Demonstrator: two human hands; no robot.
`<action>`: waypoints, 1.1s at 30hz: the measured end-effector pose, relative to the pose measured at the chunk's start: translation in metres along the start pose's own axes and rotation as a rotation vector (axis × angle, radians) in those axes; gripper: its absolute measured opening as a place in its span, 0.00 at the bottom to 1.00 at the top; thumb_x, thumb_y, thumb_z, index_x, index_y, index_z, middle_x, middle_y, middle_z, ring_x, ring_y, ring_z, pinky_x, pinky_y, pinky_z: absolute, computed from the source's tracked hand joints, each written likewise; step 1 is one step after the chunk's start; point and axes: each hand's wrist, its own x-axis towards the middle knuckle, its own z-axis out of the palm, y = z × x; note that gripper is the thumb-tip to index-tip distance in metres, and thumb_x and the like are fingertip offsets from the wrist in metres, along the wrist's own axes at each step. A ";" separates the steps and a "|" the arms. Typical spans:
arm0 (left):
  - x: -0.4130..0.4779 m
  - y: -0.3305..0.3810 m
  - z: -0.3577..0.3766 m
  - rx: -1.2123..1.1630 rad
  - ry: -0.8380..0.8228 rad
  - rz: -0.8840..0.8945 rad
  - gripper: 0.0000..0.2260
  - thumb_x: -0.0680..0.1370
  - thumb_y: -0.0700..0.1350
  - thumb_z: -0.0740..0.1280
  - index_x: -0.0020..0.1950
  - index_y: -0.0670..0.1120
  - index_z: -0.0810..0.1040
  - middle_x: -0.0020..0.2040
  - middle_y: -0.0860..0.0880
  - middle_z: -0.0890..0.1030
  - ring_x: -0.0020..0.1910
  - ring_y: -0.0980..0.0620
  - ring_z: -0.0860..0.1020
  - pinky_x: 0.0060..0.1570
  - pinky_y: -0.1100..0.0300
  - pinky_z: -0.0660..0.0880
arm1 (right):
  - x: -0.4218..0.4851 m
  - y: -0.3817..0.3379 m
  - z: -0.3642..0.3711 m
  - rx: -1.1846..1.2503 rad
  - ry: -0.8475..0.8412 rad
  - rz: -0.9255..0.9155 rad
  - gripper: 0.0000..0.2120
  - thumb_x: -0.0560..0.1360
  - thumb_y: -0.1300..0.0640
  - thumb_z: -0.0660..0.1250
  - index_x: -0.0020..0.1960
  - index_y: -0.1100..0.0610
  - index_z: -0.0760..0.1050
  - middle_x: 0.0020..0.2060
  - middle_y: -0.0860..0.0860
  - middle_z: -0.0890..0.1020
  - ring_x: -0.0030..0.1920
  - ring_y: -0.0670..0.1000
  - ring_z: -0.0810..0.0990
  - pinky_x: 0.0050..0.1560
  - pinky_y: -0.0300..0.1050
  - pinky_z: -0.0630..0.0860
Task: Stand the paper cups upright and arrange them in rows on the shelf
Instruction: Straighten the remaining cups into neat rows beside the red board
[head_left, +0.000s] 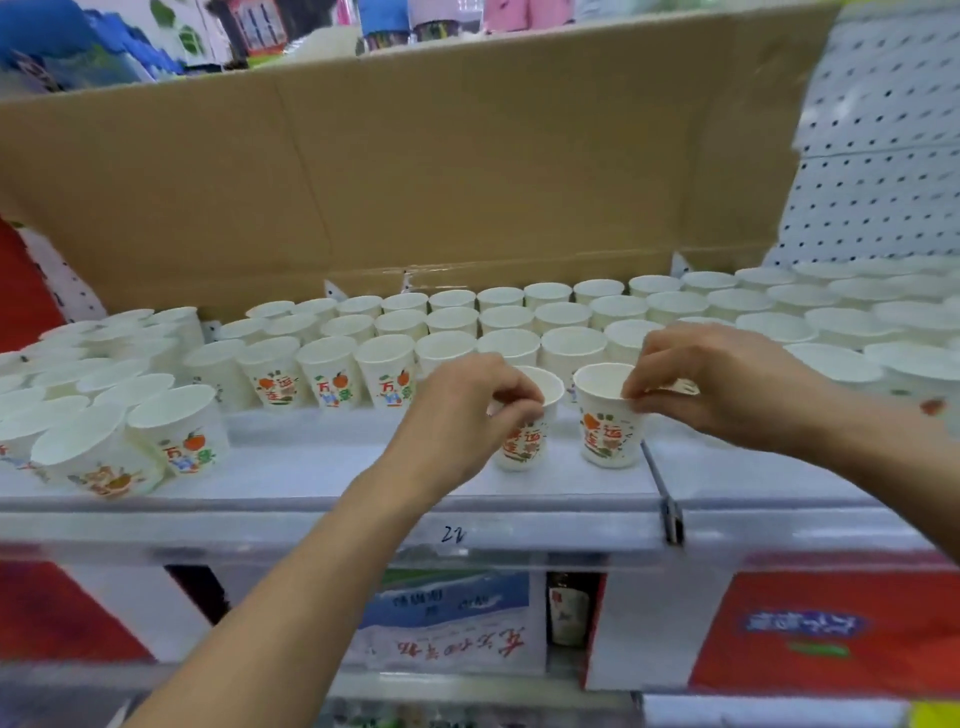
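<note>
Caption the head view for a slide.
Left hand pinches one paper cup, right hand a second cup, on the shelf.

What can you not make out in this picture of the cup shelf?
All in the head view:
Left cup: print partly behind the left hand.
Right cup: rim partly behind the right hand.
Back cups: sides hidden by front rows.
Rightmost cups: blurred, cut by the frame edge.
Bottle under shelf: label blurred.

A shop: pegboard-backed shelf (332, 483) above boxed goods (810, 629)
</note>
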 end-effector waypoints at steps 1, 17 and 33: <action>0.006 0.004 0.004 -0.049 -0.007 -0.013 0.05 0.75 0.46 0.72 0.49 0.49 0.85 0.41 0.57 0.80 0.40 0.63 0.76 0.43 0.71 0.71 | -0.002 0.004 -0.001 -0.018 -0.003 -0.007 0.04 0.71 0.55 0.73 0.44 0.47 0.83 0.39 0.44 0.79 0.41 0.50 0.77 0.37 0.48 0.75; 0.028 0.017 0.027 -0.160 -0.040 -0.051 0.04 0.73 0.43 0.74 0.47 0.47 0.86 0.40 0.56 0.82 0.39 0.64 0.77 0.41 0.72 0.72 | -0.007 0.035 -0.013 -0.193 -0.101 -0.013 0.05 0.76 0.51 0.67 0.49 0.44 0.81 0.46 0.43 0.79 0.51 0.49 0.73 0.48 0.44 0.65; -0.032 -0.007 0.003 -0.055 0.239 -0.053 0.18 0.77 0.52 0.69 0.67 0.53 0.74 0.64 0.57 0.75 0.65 0.60 0.69 0.65 0.64 0.66 | 0.017 -0.033 0.015 0.193 0.169 -0.085 0.20 0.74 0.42 0.61 0.63 0.47 0.75 0.61 0.46 0.75 0.61 0.50 0.73 0.55 0.53 0.76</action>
